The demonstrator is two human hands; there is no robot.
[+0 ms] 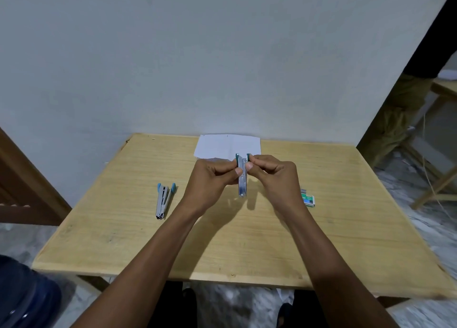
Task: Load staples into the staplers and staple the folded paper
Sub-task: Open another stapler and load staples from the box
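A small metal stapler with teal tips [242, 179] is held upright above the middle of the wooden table [247, 241]. My left hand [212, 177] grips its left side with curled fingers, and my right hand [274, 174] pinches its top right part. A second stapler [164, 200], silver with light-blue tips, lies open on the table to the left. The folded white paper [227, 146] lies at the table's far edge behind my hands. A green staple box [308, 198] sits to the right, partly hidden by my right wrist.
A grey wall stands directly behind the table. A brown wooden frame [29, 179] is at the left and a wooden stool or stand [440, 140] at the right. A dark blue object [27, 298] is on the floor at lower left.
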